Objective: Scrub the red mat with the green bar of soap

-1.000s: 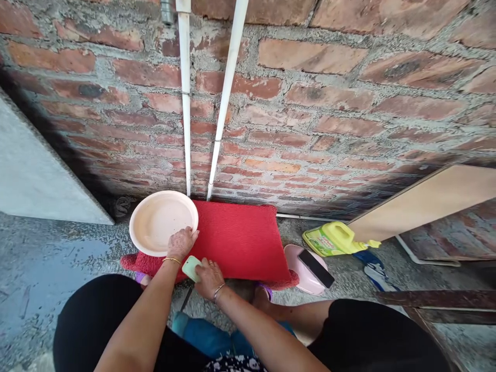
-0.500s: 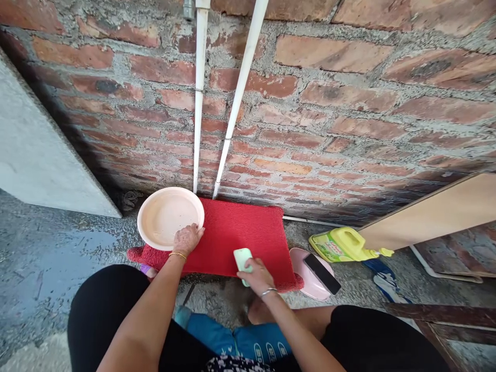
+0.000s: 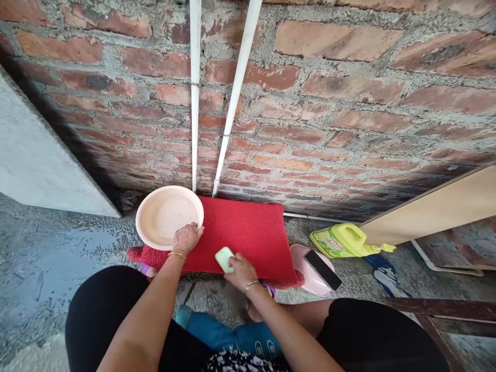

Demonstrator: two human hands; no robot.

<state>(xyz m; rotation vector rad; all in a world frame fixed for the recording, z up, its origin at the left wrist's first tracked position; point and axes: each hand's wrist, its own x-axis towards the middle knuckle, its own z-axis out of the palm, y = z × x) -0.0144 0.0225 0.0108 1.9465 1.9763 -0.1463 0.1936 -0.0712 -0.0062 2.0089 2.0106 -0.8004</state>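
My left hand (image 3: 186,238) grips the near right rim of a pale pink basin (image 3: 149,235), which rests tilted at the left end of a red cloth or mat (image 3: 248,222). The mat has a shaggy edge and lies over a raised support that I cannot see. In my right hand (image 3: 241,273) is a pale green rounded block (image 3: 225,259), low over the mat's near edge. Whether it is soap or the back of a brush I cannot tell, since its underside is hidden.
A pink plastic lid-like piece (image 3: 306,281) carries a black phone (image 3: 323,270) at the right. Behind it lies a yellow-green detergent jug (image 3: 341,240), near a blue slipper (image 3: 387,279). White pipes (image 3: 230,113) run down the brick wall. A grey slab (image 3: 50,150) leans at the left, beside wet floor.
My right hand has moved left along the mat's near side with the green block, which has turned. My left hand stays on the basin's rim. The view has shifted slightly.
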